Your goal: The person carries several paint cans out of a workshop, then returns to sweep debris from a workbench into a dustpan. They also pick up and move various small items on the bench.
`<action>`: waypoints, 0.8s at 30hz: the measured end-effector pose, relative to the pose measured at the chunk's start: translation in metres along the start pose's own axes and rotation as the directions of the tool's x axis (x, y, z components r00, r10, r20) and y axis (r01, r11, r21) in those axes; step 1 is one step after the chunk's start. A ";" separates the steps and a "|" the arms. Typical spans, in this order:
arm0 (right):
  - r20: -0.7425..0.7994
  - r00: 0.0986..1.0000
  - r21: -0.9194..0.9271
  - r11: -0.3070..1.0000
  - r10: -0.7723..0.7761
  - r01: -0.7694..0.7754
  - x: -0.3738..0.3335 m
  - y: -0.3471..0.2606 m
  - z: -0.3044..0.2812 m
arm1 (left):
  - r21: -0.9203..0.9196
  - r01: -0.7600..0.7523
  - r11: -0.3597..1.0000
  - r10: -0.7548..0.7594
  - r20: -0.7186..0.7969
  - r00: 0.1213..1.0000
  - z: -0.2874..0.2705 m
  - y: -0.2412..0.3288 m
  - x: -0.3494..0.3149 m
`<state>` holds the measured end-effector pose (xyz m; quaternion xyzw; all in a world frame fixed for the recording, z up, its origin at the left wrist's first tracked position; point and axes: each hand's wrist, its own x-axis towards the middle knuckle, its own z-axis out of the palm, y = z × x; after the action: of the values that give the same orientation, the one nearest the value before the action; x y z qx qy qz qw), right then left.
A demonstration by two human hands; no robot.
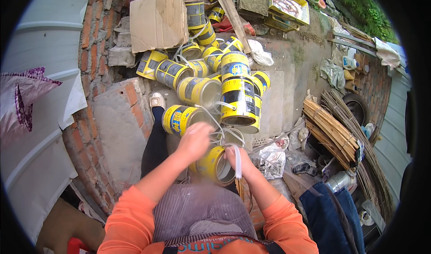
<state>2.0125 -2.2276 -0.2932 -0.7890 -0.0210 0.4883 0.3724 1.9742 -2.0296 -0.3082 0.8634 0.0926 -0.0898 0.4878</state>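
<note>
A yellow paint bucket [207,168] lies tilted at my knees, its open mouth turned to the right. My right hand [238,159] is closed at its rim, on a flat white plastic strap [238,168] whose end hangs down. Over the bucket's left side, my left hand [196,139] is raised and smeared by motion, so its fingers do not read clearly. Just beyond lie another yellow bucket [176,119] on its side and loose white straps [217,126]. Two stacked buckets [238,92] stand to the right of these.
More yellow and black buckets [173,72] lie heaped ahead, beside a cardboard sheet [158,23] and a wooden plank [231,16]. Bundled sticks [330,133] and dark blue cloth [332,216] are on the right. A brick wall [92,43] runs along the left.
</note>
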 end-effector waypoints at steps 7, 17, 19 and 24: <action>-0.012 0.993 0.125 0.985 0.119 -0.117 -0.020 -0.031 -0.041 | 0.186 -0.095 0.978 0.006 0.430 0.903 0.028 0.001 0.031; 0.015 0.999 0.017 0.999 -0.038 0.037 -0.026 -0.062 -0.057 | -0.160 -0.006 0.987 0.030 0.147 0.989 0.001 0.036 0.024; 0.009 0.998 -0.141 0.988 -0.066 0.067 -0.012 -0.049 -0.039 | -0.158 -0.062 0.986 0.094 0.201 0.975 -0.001 0.030 0.028; 0.202 0.978 -0.115 0.990 -0.053 0.078 0.001 -0.029 0.006 | -0.033 0.108 0.994 -0.059 0.663 0.746 0.010 -0.002 0.030</action>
<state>2.0176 -2.2025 -0.2776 -0.7564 -0.1139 0.5499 0.3354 2.0016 -2.0346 -0.3223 0.7534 -0.0443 -0.4078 0.5139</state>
